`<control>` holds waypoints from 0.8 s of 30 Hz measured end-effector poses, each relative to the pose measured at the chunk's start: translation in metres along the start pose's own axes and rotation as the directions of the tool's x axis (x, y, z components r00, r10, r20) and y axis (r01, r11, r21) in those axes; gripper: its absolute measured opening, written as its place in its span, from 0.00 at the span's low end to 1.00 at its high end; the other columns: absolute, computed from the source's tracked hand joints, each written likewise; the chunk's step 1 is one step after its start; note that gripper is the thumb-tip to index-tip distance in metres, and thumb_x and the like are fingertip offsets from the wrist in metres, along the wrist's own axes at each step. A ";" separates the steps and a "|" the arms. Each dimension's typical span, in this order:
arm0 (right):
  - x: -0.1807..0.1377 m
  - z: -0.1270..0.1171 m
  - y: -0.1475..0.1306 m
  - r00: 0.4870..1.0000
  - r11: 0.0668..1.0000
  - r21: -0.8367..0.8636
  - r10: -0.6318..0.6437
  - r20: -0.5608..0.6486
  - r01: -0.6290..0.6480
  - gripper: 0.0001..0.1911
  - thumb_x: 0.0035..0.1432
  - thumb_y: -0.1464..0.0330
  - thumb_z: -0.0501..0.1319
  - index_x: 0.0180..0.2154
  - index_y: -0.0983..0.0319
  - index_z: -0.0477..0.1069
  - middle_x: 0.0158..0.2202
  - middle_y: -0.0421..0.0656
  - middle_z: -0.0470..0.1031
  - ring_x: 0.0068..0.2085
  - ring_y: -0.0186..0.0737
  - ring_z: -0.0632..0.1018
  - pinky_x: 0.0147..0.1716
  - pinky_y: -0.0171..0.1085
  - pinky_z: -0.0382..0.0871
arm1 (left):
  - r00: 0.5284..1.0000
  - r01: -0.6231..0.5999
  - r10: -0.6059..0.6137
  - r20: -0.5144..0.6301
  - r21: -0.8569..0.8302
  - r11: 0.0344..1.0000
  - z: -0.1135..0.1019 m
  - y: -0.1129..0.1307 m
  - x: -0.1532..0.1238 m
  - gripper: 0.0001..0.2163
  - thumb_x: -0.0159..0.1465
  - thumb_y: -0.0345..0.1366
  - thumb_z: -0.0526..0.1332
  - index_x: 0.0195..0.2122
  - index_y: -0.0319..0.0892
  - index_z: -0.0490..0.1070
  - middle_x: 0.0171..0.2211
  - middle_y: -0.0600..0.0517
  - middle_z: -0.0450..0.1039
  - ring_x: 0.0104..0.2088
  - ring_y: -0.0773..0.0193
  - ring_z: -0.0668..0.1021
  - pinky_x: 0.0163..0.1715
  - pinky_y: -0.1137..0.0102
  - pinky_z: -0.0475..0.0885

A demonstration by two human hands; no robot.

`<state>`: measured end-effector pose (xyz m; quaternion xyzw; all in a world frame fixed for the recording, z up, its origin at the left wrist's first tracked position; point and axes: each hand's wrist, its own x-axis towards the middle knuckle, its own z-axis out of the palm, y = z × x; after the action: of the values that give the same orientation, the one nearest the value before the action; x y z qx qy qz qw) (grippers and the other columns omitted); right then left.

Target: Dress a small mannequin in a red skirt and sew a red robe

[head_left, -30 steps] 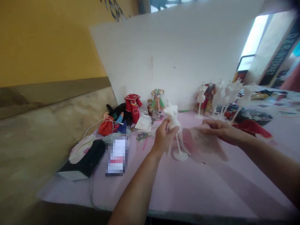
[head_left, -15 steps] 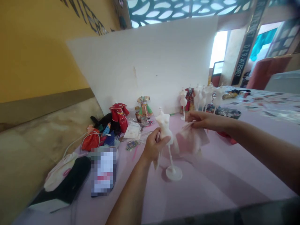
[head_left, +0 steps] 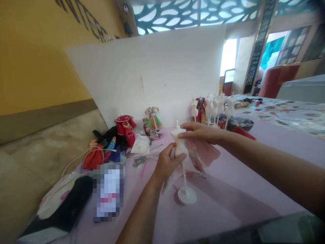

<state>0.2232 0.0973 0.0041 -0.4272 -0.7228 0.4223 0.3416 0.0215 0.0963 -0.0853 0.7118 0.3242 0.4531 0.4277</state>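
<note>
A small white dress-form mannequin (head_left: 180, 145) stands upright on its round base. My left hand (head_left: 169, 161) is closed around its waist from the left, thumb across the front. At its shoulder is my right hand (head_left: 196, 133), thumb on the chest and fingers behind. Sheer pink fabric (head_left: 205, 152) hangs behind the form and below my right hand, which pinches its upper part against the back. Part of this cloth also shows beneath my left hand. The fingertips behind the form are hidden.
A red doll dress (head_left: 126, 130) and a patterned doll dress (head_left: 153, 118) stand at the back left. Several white mannequins (head_left: 230, 107) are at the back right, near a dark bowl (head_left: 242, 123). Fabric scraps (head_left: 95, 156) and a blurred-out item (head_left: 108, 193) lie left.
My right hand has moved left and in to the mannequin's shoulder, bringing the pink fabric against its back. My left hand keeps its hold on the waist. The view has shifted slightly.
</note>
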 end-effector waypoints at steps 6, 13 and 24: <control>0.004 0.008 -0.001 0.999 0.999 0.022 -0.031 0.026 0.030 0.21 0.52 0.52 0.69 0.30 0.60 0.65 0.26 0.35 0.62 0.26 0.32 0.65 0.24 0.34 0.57 | 1.000 -0.009 0.010 0.016 -0.046 0.999 -0.003 0.002 0.002 0.15 0.59 0.43 0.67 0.43 0.39 0.74 0.36 0.52 0.75 0.35 0.62 0.75 0.38 0.71 0.70; -0.008 -0.004 -0.001 0.999 0.998 -0.054 0.026 -0.044 -0.028 0.21 0.53 0.49 0.67 0.37 0.60 0.73 0.30 0.41 0.72 0.30 0.39 0.72 0.27 0.37 0.63 | 0.990 -0.038 0.040 -0.136 0.012 0.999 -0.017 0.004 0.006 0.14 0.60 0.41 0.66 0.45 0.40 0.75 0.40 0.50 0.78 0.40 0.61 0.77 0.41 0.71 0.69; 0.004 0.004 -0.001 0.983 0.946 -0.323 -0.049 -0.174 -0.010 0.25 0.53 0.46 0.65 0.27 0.60 0.63 0.25 0.37 0.60 0.26 0.33 0.62 0.24 0.36 0.52 | 0.933 -0.027 0.021 -0.358 -0.011 1.000 -0.019 0.009 0.008 0.07 0.59 0.38 0.64 0.29 0.41 0.71 0.25 0.58 0.66 0.29 0.68 0.68 0.32 0.75 0.64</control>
<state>0.2177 0.0988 0.0037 -0.5064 -0.7524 0.2547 0.3354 0.0074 0.1053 -0.0705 0.6179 0.3845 0.5827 0.3616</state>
